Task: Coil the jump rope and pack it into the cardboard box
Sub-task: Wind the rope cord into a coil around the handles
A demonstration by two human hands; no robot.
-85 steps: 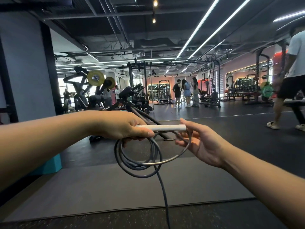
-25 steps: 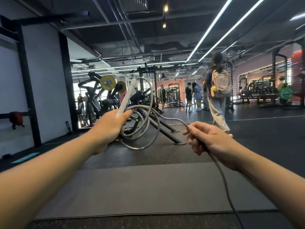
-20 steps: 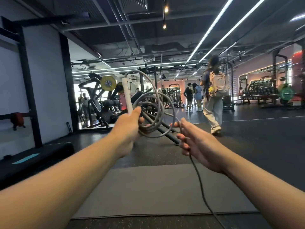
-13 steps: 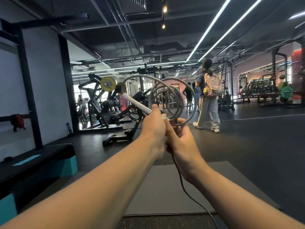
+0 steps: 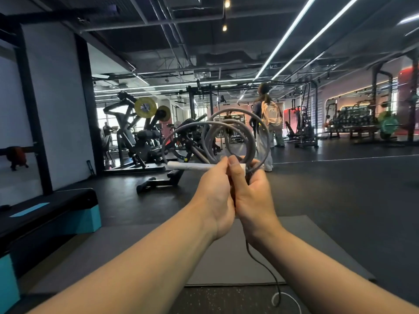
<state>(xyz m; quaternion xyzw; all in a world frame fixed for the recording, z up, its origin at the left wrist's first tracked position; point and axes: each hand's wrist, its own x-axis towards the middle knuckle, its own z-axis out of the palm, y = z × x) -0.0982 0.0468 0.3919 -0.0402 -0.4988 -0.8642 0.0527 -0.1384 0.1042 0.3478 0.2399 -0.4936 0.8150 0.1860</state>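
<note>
The grey jump rope (image 5: 229, 130) stands in several loops above my hands at chest height. Its white handle (image 5: 188, 166) points left, level, pinched in my left hand (image 5: 215, 196). My right hand (image 5: 251, 191) presses against the left one and closes on the bottom of the loops. A loose length of rope (image 5: 263, 266) hangs from under my right hand down to the floor, ending near a pale loop (image 5: 285, 301) at the bottom edge. No cardboard box is in view.
A grey mat (image 5: 226, 250) lies on the dark gym floor below my arms. A black and teal step platform (image 5: 52, 214) stands at the left. Weight machines (image 5: 140, 137) fill the middle distance. A person with a backpack (image 5: 268, 123) walks beyond the rope.
My hands have come together from apart, the right one feeding rope into the left. The coil rose upright above my hands and the handle swung level, pointing left. The person walked farther away.
</note>
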